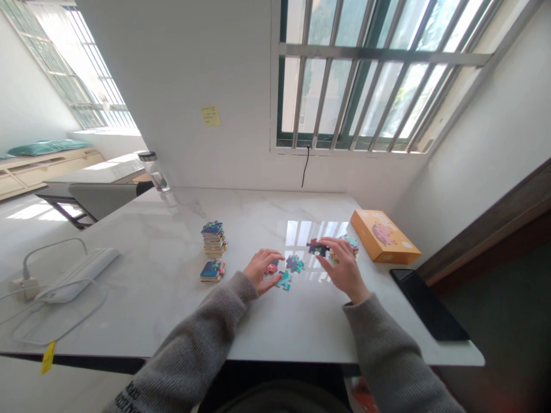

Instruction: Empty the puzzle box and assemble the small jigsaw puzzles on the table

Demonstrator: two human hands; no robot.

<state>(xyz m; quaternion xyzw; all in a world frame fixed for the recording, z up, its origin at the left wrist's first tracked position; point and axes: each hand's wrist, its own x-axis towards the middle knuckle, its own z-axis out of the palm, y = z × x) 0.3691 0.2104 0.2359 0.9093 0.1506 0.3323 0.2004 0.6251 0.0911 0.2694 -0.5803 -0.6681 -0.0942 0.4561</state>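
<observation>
My right hand (344, 268) pinches a dark blue puzzle piece (317, 249) between thumb and fingers, lifted off the table. Behind that hand, partly hidden by it, is a pile of puzzle pieces (352, 244). My left hand (260, 271) rests on the table with thumb and fingers apart. A red and dark piece (272, 268) lies in the gap between them, partly covered. Just right of the left fingertips are a blue piece with a pinkish pattern (295, 263) and a turquoise piece (284, 280); whether these interlock I cannot tell.
Left of my hands stand a tall stack of puzzle pieces (213, 240) and a lower one (212, 271). An orange box (384, 236) and a black tablet-like slab (428, 304) lie at the right. A white power strip (81, 275) with cables and a bottle (155, 172) are at the left.
</observation>
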